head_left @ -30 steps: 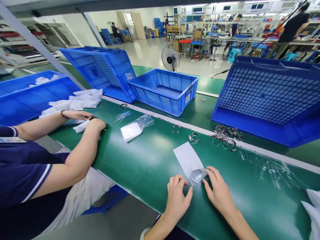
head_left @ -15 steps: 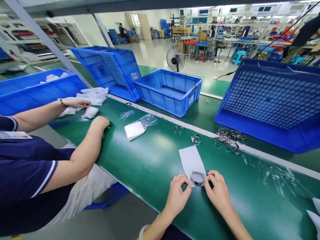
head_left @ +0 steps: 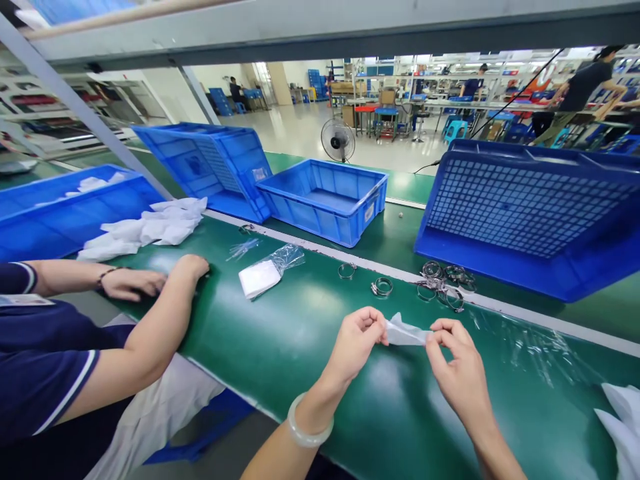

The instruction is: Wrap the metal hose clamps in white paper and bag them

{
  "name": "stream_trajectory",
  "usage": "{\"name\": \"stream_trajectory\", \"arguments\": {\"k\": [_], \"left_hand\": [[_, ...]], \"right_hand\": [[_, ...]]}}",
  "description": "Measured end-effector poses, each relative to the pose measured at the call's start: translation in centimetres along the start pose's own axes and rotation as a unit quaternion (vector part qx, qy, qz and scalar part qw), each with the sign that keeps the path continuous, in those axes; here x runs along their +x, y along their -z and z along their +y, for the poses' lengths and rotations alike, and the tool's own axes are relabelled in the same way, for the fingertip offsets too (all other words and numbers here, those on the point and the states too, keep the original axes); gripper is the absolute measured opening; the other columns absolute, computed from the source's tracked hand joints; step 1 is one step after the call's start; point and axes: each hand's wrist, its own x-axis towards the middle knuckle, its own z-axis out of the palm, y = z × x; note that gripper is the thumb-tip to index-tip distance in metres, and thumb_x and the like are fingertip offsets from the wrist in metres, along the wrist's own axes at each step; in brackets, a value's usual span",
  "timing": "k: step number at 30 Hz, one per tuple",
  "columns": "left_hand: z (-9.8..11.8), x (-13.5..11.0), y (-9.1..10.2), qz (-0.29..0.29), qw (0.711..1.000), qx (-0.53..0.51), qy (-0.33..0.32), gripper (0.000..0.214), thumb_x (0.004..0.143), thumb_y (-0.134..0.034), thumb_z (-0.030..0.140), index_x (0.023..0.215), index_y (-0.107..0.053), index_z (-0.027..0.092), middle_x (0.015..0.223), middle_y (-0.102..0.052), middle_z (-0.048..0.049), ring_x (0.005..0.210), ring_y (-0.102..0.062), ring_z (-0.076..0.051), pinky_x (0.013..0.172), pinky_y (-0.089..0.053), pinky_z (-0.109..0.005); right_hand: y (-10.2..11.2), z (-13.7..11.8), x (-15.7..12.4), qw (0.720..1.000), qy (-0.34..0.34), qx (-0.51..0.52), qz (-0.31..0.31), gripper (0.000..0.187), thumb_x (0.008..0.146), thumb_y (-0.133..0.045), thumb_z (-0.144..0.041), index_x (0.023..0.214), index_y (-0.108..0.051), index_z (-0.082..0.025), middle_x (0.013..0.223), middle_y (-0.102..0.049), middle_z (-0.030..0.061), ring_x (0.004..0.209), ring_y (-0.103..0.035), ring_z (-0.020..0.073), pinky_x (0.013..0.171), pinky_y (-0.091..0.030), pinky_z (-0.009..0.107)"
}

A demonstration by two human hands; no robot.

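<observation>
My left hand and right hand have lifted the white paper sheet, which lay flat on the green desk a moment ago, and my fingers now pinch its two ends tight, holding it in the air just above that surface.

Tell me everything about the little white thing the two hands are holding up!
The white sheet is small, thin and pale, like soft paper or foam wrap, bunched into a flat strip with a little peak near its left end. It hangs roughly level in the air above the green table. Only fingers touch it: the left hand pinches its left end and the right hand pinches its right end. Whether anything is inside the fold cannot be seen.
</observation>
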Motion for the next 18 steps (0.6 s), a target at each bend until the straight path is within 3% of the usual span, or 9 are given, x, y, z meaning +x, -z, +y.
{"name": "stream_trajectory", "arguments": {"k": [2, 5, 11, 14, 18], "left_hand": [[-0.1, -0.3, -0.2, -0.007, 1.000, 0.003, -0.002, 0.010, 0.075, -0.061, 0.022, 0.069, -0.057, 0.014, 0.057, -0.059, 0.0020, 0.056, -0.054, -0.009, 0.060, -0.041, -0.021], [-1.5, -2.0, 0.3, -0.020, 0.999, 0.013, 0.030, 0.013, 0.076, -0.061, 0.023, 0.068, -0.055, 0.014, 0.056, -0.058, 0.0016, 0.056, -0.053, -0.009, 0.060, -0.040, -0.021], [-6.0, -8.2, 3.6, -0.020, 0.989, 0.007, 0.147, 0.020, 0.083, -0.060, 0.029, 0.070, -0.052, 0.015, 0.060, -0.056, 0.0009, 0.060, -0.050, -0.009, 0.062, -0.041, -0.021], [-7.1, -10.5, 4.9, -0.004, 0.982, 0.007, 0.191, 0.026, 0.085, -0.060, 0.036, 0.072, -0.051, 0.015, 0.065, -0.055, 0.0010, 0.062, -0.051, -0.009, 0.060, -0.044, -0.020], [-8.0, -11.4, 5.3, -0.017, 0.968, 0.022, 0.251, 0.034, 0.081, -0.062, 0.049, 0.084, -0.053, 0.016, 0.076, -0.054, 0.0003, 0.062, -0.055, -0.011, 0.050, -0.048, -0.022]], "right_hand": [[0.1, 0.2, -0.9, 1.000, 0.004, -0.002, 0.013, 0.030, 0.090, -0.047, -0.038, 0.066, -0.057, -0.023, 0.095, -0.058, 0.0052, 0.087, -0.055, 0.0189, 0.056, -0.043, 0.026], [-0.2, 1.1, -3.3, 0.999, 0.042, -0.026, 0.009, 0.027, 0.091, -0.047, -0.033, 0.068, -0.055, -0.022, 0.092, -0.058, 0.0041, 0.085, -0.057, 0.0176, 0.069, -0.047, 0.029], [-0.7, 2.3, -8.9, 0.993, 0.086, -0.043, -0.072, 0.015, 0.091, -0.049, -0.023, 0.077, -0.051, -0.023, 0.094, -0.059, 0.0037, 0.087, -0.060, 0.0159, 0.068, -0.048, 0.026], [-0.4, 1.7, -9.8, 0.991, 0.101, -0.034, -0.078, 0.007, 0.090, -0.052, -0.020, 0.084, -0.051, -0.023, 0.098, -0.059, 0.0049, 0.092, -0.059, 0.0169, 0.073, -0.048, 0.028], [-0.7, 0.4, -9.4, 0.988, 0.131, -0.001, -0.080, 0.008, 0.090, -0.052, -0.013, 0.091, -0.052, -0.021, 0.097, -0.059, 0.0052, 0.092, -0.057, 0.0163, 0.077, -0.045, 0.028]]}}
